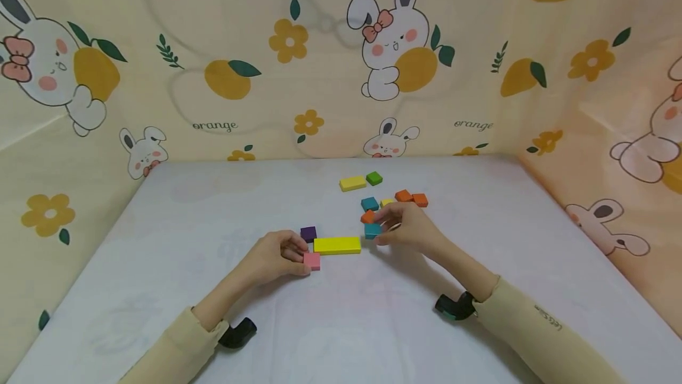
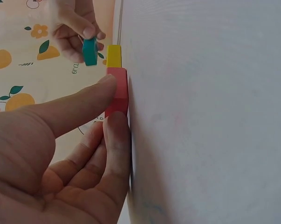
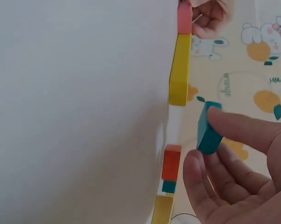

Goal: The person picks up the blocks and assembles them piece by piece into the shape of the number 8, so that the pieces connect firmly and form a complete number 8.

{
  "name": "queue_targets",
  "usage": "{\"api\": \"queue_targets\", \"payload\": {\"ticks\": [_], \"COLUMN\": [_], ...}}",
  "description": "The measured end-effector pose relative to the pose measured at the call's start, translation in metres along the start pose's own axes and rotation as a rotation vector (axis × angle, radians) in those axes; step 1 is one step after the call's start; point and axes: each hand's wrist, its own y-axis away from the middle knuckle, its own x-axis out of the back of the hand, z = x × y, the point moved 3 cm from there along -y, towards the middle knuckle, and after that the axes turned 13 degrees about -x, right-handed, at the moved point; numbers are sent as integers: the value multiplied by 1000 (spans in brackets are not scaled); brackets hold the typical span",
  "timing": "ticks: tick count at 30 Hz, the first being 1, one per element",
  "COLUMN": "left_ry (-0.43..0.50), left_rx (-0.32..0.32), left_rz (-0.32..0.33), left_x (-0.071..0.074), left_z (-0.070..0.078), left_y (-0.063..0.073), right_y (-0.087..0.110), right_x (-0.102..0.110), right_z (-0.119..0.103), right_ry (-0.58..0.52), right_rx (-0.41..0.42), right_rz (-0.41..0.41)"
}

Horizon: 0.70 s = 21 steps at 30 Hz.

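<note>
My left hand point(image 1: 273, 255) pinches a small pink block point(image 1: 311, 262) between thumb and finger, low at the table. The pink block sits at the near left corner of a long yellow block point(image 1: 337, 246). A dark purple block point(image 1: 308, 234) lies just beyond, by the yellow block's far left corner. Thumb and fingers of my right hand point(image 1: 412, 229) grip a teal block point(image 3: 210, 128), raised off the table in the right wrist view. It is just right of the yellow block's right end. Behind it an orange block point(image 1: 367, 216) is partly hidden by my right fingers.
Past my right hand lie another teal block point(image 1: 369, 203), a partly hidden yellow block point(image 1: 386, 202) and two orange blocks point(image 1: 420, 200). Farther back are a light yellow block point(image 1: 353, 183) and a green block point(image 1: 375, 178). A patterned curtain point(image 1: 330, 76) borders the white table point(image 1: 213, 206).
</note>
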Motion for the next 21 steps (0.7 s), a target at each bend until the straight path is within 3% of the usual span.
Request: {"api": "queue_targets", "payload": {"ticks": [5,12,21], "left_ry": [8,10,5], "left_rx": [-18,-26,-16], "left_rz": [-6,-12,-11], "left_x": [1,-1,-1], "left_z": [0,-2,-2], "left_y": [0,-2,-1], "right_y": [-7,-17,-20], "right_x": [-8,-11,-15], "right_z": [-5,-4,-7], "right_ry": [28,45,46], "right_rx": [38,-24,9], "right_rz": [24,34,-24]}}
